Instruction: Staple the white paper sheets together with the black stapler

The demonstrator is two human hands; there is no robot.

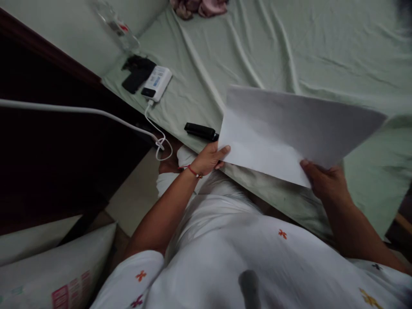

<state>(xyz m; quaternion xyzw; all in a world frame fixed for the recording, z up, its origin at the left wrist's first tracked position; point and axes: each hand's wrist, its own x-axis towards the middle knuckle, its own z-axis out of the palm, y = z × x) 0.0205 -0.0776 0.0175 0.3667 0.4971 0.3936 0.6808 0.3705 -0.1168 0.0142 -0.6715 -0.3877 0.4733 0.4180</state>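
White paper is spread between my two hands above the bed edge, its far part shaded and bent upward. My left hand grips the paper's near left corner, thumb on top and fingers underneath. Around that wrist is a red string bracelet. At the near right edge, my right hand pinches the paper with its thumb over the top; its other fingers are mostly hidden. A black stapler-like object lies on the sheet just beyond my left hand, its right end close to the paper. Whether there is one sheet or more, I cannot tell.
A green bedsheet covers the bed. Near its left corner lie a white power bank with a cable, a black item and a clear plastic bottle. Pinkish cloth sits at the back; a white sack stands lower left.
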